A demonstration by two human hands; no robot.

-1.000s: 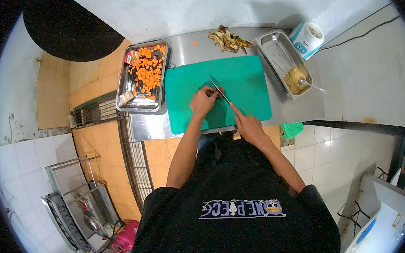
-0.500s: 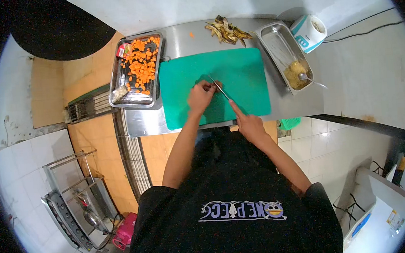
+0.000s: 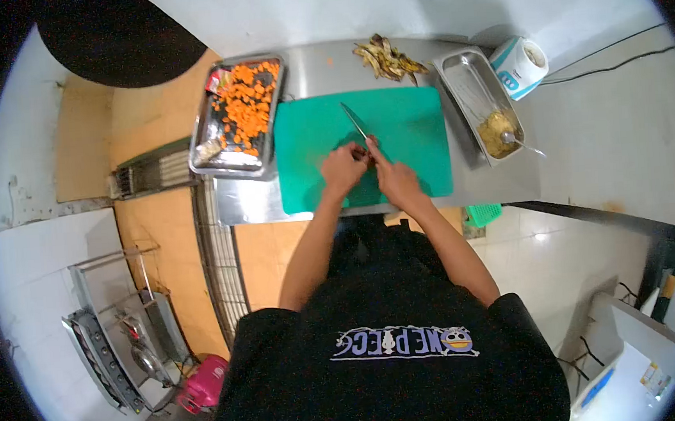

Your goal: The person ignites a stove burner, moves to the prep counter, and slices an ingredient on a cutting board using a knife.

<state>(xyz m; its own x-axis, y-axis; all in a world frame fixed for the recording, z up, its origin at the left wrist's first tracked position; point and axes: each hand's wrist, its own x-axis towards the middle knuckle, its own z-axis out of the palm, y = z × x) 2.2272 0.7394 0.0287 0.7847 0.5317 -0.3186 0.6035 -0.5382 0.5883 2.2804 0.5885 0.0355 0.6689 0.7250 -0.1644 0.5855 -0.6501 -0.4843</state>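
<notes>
My right hand (image 3: 396, 181) is closed around the handle of a knife (image 3: 355, 121), whose blade points up and away over the green cutting board (image 3: 312, 126). Close beside it, my left hand (image 3: 341, 168) has its fingers curled in a pinch above the board. A small brownish-red piece shows at the fingertips, too small and covered for me to name. Both hands are near the board's lower middle, almost touching each other.
On the left stands a metal tray (image 3: 264, 162) of carrot pieces (image 3: 248, 107) and small packets. Behind the board lie brownish peels (image 3: 389, 58). To the right are a steel pan (image 3: 453, 69) with yellowish mash (image 3: 495, 133) and a spoon, and a paper roll (image 3: 521, 65).
My right hand has come up and left toward my left hand, carrying the knife. The blade now extends past my fingers toward the board's far side. The whole view has shifted slightly.
</notes>
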